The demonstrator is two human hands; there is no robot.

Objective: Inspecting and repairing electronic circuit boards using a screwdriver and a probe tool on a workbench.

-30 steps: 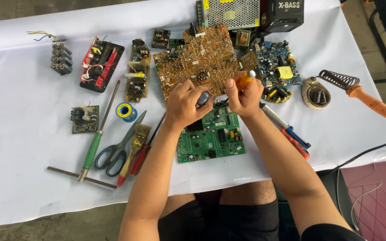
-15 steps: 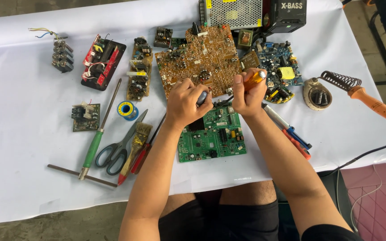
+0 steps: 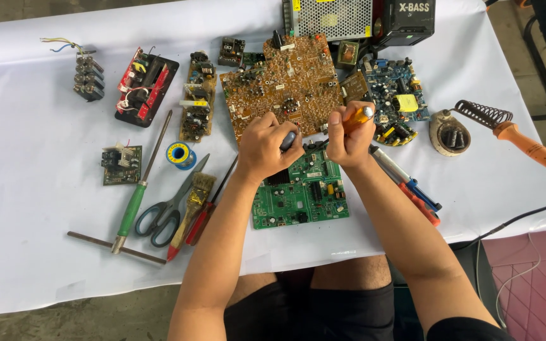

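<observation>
My left hand [image 3: 263, 148] is curled over the far edge of a green circuit board [image 3: 301, 196] and pinches a small dark grey part [image 3: 289, 140] between its fingers. My right hand [image 3: 349, 136] grips a screwdriver by its orange handle [image 3: 358, 116], with the shaft pointing down-left toward the left hand and the board's top edge. A large brown circuit board [image 3: 285, 85] lies just beyond both hands.
On the white cloth [image 3: 33, 189] lie a blue board [image 3: 394, 96], a soldering iron [image 3: 526, 142] on its stand, pens [image 3: 406, 183], scissors [image 3: 165, 211], a brush [image 3: 194, 196], a green-handled screwdriver [image 3: 135, 189], a solder spool [image 3: 179, 155], small boards and a metal power supply [image 3: 330, 16].
Both hands stay over the green board's top edge; the right hand has turned the orange-handled screwdriver slightly. The view has shifted a little.
</observation>
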